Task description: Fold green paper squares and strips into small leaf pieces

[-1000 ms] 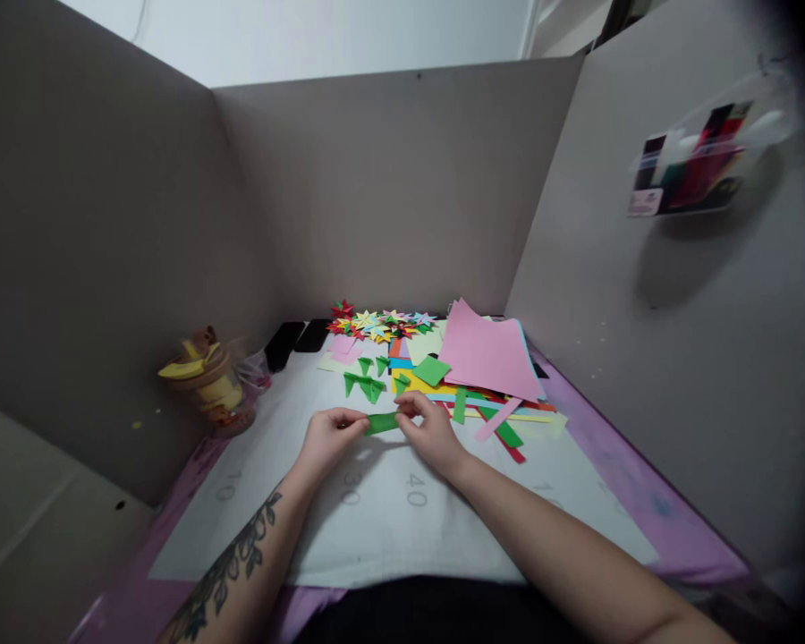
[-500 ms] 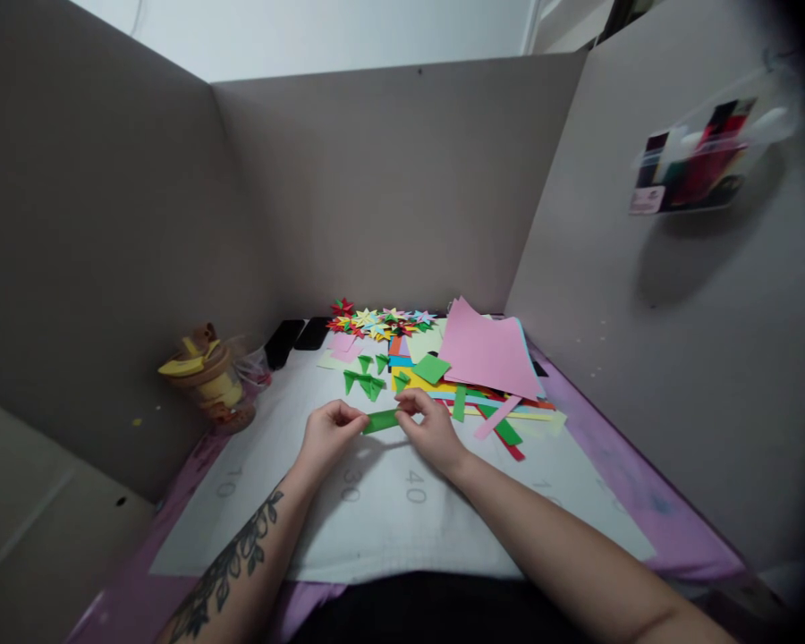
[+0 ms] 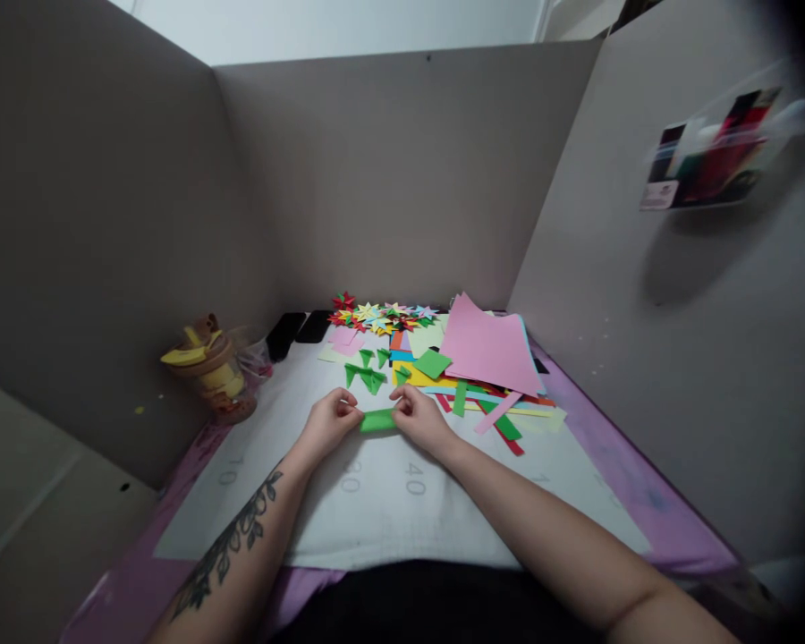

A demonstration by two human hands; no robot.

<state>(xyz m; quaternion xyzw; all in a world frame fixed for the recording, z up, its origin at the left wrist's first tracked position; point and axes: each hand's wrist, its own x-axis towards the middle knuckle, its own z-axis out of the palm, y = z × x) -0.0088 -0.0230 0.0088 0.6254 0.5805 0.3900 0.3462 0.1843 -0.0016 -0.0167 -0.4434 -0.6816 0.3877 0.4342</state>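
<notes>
A small green paper piece [image 3: 377, 419] lies over the white cutting mat [image 3: 402, 501], held at both ends. My left hand [image 3: 330, 423] pinches its left end with closed fingers. At the right end, my right hand [image 3: 421, 419] pinches it too. Just beyond the hands lie a few folded green paper triangles [image 3: 366, 376]. Further back sits a heap of folded paper stars [image 3: 380, 317] in many colours.
A pink sheet [image 3: 488, 347] tops a pile of coloured papers and strips at the right of the mat. A jar with a yellow and brown lid [image 3: 209, 368] stands at the left. Two black objects [image 3: 298, 329] lie near the back. Cardboard walls close in three sides.
The green piece looks shorter and thicker than before, and both hands have come closer together. The view shifted slightly.
</notes>
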